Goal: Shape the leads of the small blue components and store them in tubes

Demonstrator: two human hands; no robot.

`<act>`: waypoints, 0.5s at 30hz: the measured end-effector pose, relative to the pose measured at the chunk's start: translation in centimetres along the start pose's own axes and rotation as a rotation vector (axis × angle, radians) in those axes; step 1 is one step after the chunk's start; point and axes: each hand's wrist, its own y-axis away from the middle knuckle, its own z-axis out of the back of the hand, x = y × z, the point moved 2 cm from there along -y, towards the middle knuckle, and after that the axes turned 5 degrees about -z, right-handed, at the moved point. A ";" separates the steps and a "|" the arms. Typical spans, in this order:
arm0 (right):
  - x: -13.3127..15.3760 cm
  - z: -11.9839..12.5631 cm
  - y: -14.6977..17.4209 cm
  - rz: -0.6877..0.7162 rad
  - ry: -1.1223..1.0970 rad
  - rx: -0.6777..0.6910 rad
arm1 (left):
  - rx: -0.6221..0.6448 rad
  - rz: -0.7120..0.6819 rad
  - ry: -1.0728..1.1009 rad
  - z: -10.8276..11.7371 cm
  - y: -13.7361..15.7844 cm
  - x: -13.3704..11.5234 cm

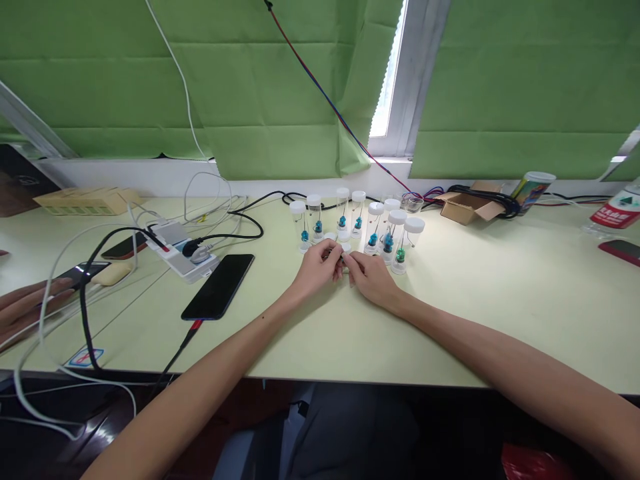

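Note:
My left hand (319,265) and my right hand (370,275) meet at the middle of the pale green table (500,300). Between their fingertips they pinch a small white-capped object (345,261), mostly hidden by the fingers. Just behind the hands stands a cluster of several clear vials (358,227) with white caps, each holding a small blue or green piece on a wire. One vial with a green piece (400,257) stands right beside my right hand. A loose white cap (331,237) lies near my left hand.
A black phone (219,285) lies left of my hands, plugged into a red-tipped cable. A white power strip (183,252) with cables sits further left. Another person's hand (25,303) rests at the left edge. An open cardboard box (467,205), a printed cup (533,188) and a bottle (617,210) stand at the back right.

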 end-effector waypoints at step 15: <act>-0.3 -0.1 0.1 -0.014 -0.059 -0.028 | -0.015 0.002 0.005 0.3 -0.1 0.7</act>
